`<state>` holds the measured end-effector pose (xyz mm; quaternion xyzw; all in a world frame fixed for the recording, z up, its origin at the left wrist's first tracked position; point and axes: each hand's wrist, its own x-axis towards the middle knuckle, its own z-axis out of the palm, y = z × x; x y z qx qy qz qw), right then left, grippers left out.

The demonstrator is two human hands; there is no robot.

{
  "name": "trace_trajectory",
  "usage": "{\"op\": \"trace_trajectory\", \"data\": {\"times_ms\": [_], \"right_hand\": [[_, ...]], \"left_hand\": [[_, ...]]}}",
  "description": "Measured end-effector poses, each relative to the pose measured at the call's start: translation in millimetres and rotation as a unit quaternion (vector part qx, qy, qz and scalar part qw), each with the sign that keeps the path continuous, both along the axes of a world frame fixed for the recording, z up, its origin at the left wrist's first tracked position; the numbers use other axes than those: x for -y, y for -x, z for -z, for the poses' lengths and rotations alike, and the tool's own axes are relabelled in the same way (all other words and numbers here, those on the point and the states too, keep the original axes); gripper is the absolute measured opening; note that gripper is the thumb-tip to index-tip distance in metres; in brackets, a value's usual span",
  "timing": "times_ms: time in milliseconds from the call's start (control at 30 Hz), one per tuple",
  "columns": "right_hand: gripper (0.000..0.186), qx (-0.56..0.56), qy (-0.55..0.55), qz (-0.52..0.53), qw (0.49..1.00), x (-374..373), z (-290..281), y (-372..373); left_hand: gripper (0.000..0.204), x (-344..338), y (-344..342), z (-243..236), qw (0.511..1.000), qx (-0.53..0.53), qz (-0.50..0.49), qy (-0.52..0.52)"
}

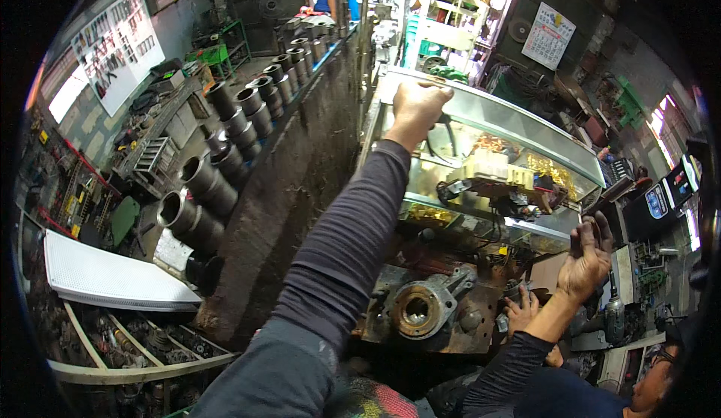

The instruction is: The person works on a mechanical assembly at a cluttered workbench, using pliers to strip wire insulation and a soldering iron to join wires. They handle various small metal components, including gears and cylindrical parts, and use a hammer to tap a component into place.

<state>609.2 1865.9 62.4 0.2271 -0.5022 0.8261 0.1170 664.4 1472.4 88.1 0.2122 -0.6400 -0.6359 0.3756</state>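
Observation:
My left hand (420, 108) is closed in a fist above the near left end of a glass display case (518, 117). Black curved prongs (444, 134), like tool handles, show just below the fist; what the fingers grip is hidden. On the right, my right hand (586, 266) is raised with its fingers pointing up, bent and somewhat apart, and I see nothing held in it. Below and between my arms, a round metal housing (418, 309) with a central bore lies on a greasy metal block. A co-worker's hand (521, 311) touches a small dark part beside that block.
A tall rusty steel plate (293, 185) stands left of my arm, with several metal sleeves (203, 181) lined up behind it. A co-worker (578, 392) is close at the lower right, near a power drill (614, 316). A white perforated panel (113, 271) lies at the left.

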Motion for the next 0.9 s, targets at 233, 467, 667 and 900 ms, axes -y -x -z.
{"op": "trace_trajectory", "data": {"times_ms": [233,467,667,900], "right_hand": [[0.024,-0.229,-0.281,0.181,0.914,-12,-17,-79],[0.022,-0.337,-0.239,0.227,0.882,48,-36,-229],[0.024,-0.338,-0.242,0.104,0.904,124,-39,-392],[0.03,-0.261,-0.353,-0.222,0.871,261,-31,-551]], "left_hand": [[0.016,-126,-94,-44,0.94,-0.304,-0.105,0.116],[0.009,-245,-356,-48,0.915,-0.294,0.209,0.181],[0.011,-151,-522,-18,0.938,-0.275,0.138,0.162],[0.02,-6,-652,20,0.997,-0.005,0.002,0.076]]}}
